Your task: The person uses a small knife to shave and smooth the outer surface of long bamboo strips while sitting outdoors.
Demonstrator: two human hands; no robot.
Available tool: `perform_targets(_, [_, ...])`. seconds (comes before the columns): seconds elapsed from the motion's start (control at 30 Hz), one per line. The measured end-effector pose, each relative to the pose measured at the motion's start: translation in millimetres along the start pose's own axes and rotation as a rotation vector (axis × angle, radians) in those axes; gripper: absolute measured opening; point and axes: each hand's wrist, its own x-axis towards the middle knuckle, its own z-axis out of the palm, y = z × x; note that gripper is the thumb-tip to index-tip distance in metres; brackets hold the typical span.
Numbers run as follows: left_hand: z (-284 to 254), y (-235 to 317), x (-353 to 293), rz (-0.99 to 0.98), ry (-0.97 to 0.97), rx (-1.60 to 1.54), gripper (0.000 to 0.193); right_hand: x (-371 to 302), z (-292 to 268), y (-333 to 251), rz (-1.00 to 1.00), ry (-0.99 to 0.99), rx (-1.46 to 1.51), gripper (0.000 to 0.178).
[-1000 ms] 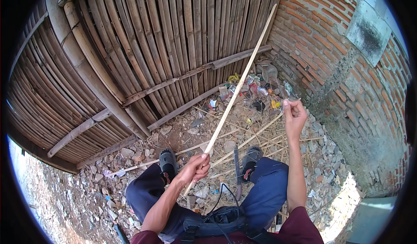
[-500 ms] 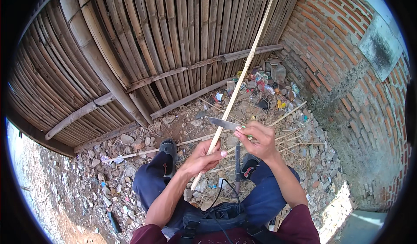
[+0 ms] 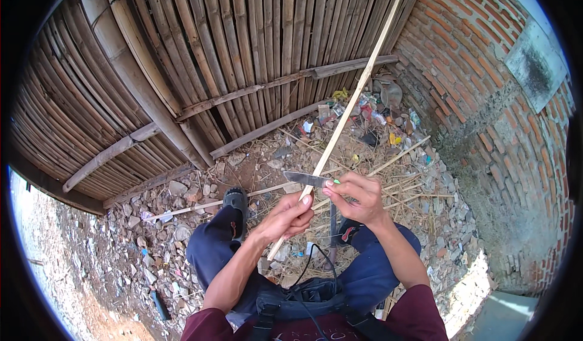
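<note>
A long, pale bamboo strip (image 3: 343, 122) slants from between my knees up to the far right, past the slatted wall. My left hand (image 3: 284, 217) is closed around its lower part, the thumb lying along the strip. In my right hand (image 3: 357, 199) I grip a knife (image 3: 303, 179) with a green bit showing at its handle; most of the handle is hidden in my fingers. The blade points left and lies across the strip, just beyond my left thumb.
A bamboo slat wall (image 3: 273, 37) stands ahead, and a brick wall (image 3: 486, 98) rises at the right. Stones, litter and loose bamboo strips (image 3: 401, 156) cover the ground around my shoes (image 3: 235, 204). A dark bar-like tool (image 3: 333, 231) stands between my legs. A dark bottle-shaped object (image 3: 160, 304) lies at lower left.
The knife has come down the strip toward my left hand and slightly left. My left thumb has shifted up against the strip, whose far end has swung a little right.
</note>
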Motion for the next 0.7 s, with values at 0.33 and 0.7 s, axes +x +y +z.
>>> perform_targets(0.33, [-1.3, -1.0, -0.8, -0.010, -0.010, 0.052, 0.034, 7.0, -5.3, -1.5, 0.016, 0.091, 0.034, 0.013])
perform_targets(0.7, [-5.5, -9.0, 0.8, 0.026, -0.042, 0.061, 0.033, -0.7, -8.1, 8.8, 0.177, 0.041, 0.335, 0.009])
